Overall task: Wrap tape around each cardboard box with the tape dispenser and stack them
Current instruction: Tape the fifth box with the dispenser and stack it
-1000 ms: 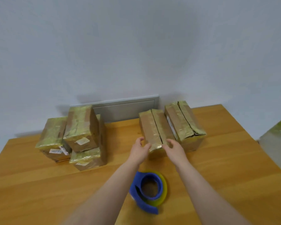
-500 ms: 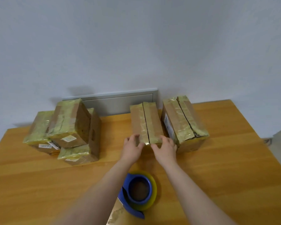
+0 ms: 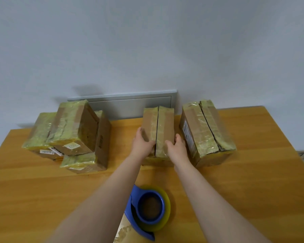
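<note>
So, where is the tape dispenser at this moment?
In the head view, the tape dispenser lies on the table between the left forearm and the right forearm, nearer the person than the middle box.

A narrow gap ran between the middle box [image 3: 165, 123] and the right box [image 3: 200, 130], its near end filled by the right grip [image 3: 176, 148], while a wider lane of bare surface [image 3: 123, 142] separated the middle box from the left stack [image 3: 72, 130]. The tape dispenser [image 3: 151, 222] lay near the front between the two forearms [image 3: 102, 199], with open surface on both outer sides; the wall panel [image 3: 126, 106] closed the back.
</note>
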